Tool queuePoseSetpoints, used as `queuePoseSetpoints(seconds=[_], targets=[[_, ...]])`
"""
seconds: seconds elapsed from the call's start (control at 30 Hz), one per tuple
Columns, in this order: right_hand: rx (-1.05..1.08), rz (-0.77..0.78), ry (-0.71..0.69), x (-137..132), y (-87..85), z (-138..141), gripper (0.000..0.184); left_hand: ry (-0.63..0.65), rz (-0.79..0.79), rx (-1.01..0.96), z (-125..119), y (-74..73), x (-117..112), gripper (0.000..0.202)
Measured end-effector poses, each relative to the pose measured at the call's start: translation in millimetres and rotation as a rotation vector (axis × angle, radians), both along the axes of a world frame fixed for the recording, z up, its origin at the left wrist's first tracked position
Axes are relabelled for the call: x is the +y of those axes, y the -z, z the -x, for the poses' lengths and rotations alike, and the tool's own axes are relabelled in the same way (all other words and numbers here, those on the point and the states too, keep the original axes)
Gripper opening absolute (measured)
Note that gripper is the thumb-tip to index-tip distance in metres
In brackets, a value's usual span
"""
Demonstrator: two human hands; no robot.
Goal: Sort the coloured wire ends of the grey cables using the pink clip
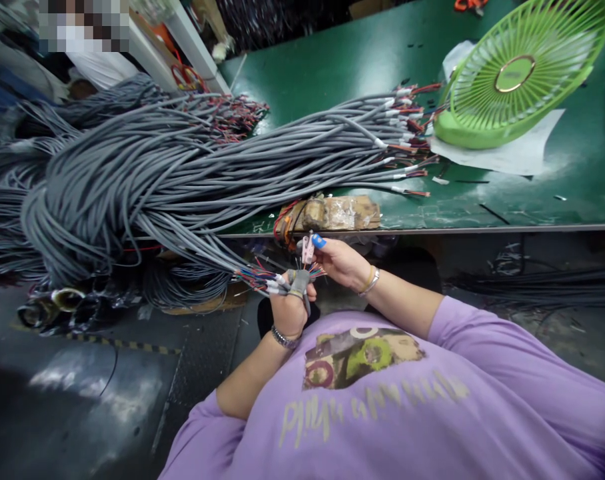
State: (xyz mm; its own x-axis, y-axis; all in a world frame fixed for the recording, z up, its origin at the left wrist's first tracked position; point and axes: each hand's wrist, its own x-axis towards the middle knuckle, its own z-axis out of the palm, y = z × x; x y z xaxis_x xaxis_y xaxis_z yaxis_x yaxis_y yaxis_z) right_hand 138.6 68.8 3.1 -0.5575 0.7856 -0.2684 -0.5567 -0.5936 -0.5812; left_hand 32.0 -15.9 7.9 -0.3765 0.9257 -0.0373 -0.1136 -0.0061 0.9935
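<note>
My left hand, with grey wrapping on its fingers, is closed around the end of a grey cable. Thin coloured wires fan out of that end between my two hands. Just above them, my right hand, its thumb tip covered in blue, pinches a small pale pink piece; its exact kind is too small to tell. Left of my left hand, several more grey cables hang over the table edge, ending in stripped coloured wires and white sleeves.
A large pile of grey cables covers the left of the green table. A taped wooden block sits at its front edge. A green fan stands at right on white paper. Another person is at upper left.
</note>
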Motion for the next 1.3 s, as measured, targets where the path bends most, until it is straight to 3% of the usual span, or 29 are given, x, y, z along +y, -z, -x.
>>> queuePoseSetpoints(seconds=[0.13,0.37,0.57,0.83,0.97,1.2,1.3], targets=[[-0.005,0.044,-0.017,-1,0.0,-1,0.032,-0.002,-0.004,0.022,-1,-1.7,-2,0.026],[-0.114,0.093,-0.172,4,-7.2,-6,0.051,-0.034,-0.054,0.047,4,-2.8,-8,0.028],[-0.150,0.009,-0.087,5,-10.4,-6,0.034,-0.086,-0.093,0.061,7,-5.0,-6,0.027],[-0.039,0.081,-0.115,5,-0.8,0,0.038,-0.099,-0.074,0.071,3,-3.7,3,0.030],[-0.057,0.012,-0.073,4,1.5,1,0.041,-0.099,-0.073,0.056,5,-3.5,2,0.030],[-0.197,-0.241,0.216,1,15.9,6,0.052,-0.061,-0.093,0.079,7,1.3,2,0.028],[-0.106,-0.185,0.100,2,16.8,11,0.055,-0.045,-0.113,0.085,7,4.9,3,0.027]])
